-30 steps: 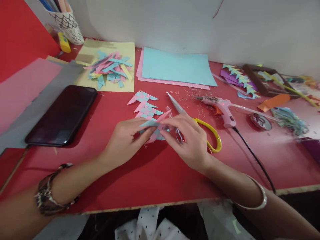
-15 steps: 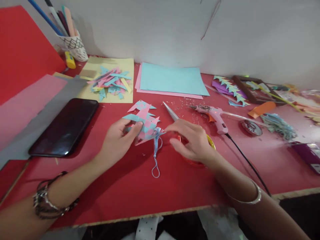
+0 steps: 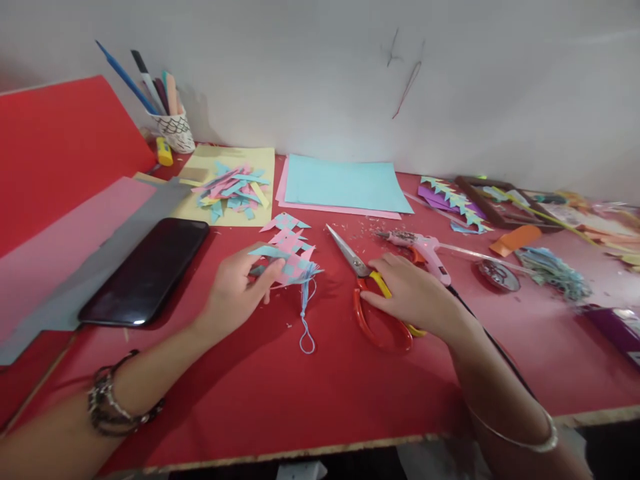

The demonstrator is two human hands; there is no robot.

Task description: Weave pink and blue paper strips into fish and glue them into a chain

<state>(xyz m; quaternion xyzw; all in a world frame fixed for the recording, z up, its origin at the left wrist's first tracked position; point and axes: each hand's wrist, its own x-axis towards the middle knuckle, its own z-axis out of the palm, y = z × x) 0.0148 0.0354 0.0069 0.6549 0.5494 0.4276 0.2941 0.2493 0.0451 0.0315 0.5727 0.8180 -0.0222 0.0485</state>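
Observation:
My left hand [image 3: 240, 287] pinches a woven strip of pink and light-blue folded paper [image 3: 295, 265] between thumb and fingers. Its zigzag edges point away from me. A pale blue thread tassel [image 3: 306, 293] with a loop hangs from the strip's right side and rests on the red table. Over the scissors [image 3: 367, 293] is my right hand [image 3: 410, 293], its thumb and fingers apart around the yellow handle. Whether it presses on the handle I cannot tell. The scissors lie with blades pointing away and left, their red handle nearer me.
A pink glue gun [image 3: 425, 253] lies right of the scissors, its cord running under my right arm. A black phone [image 3: 147, 273] is at left. Paper scraps [image 3: 235, 189] cover a yellow sheet; blue paper [image 3: 345, 183] lies by the wall. A pen cup [image 3: 175, 131] stands behind.
My right hand has moved away from the tassel to the right, onto the scissors' handles. My left hand still holds the paper strip. The view has tilted upward a little.

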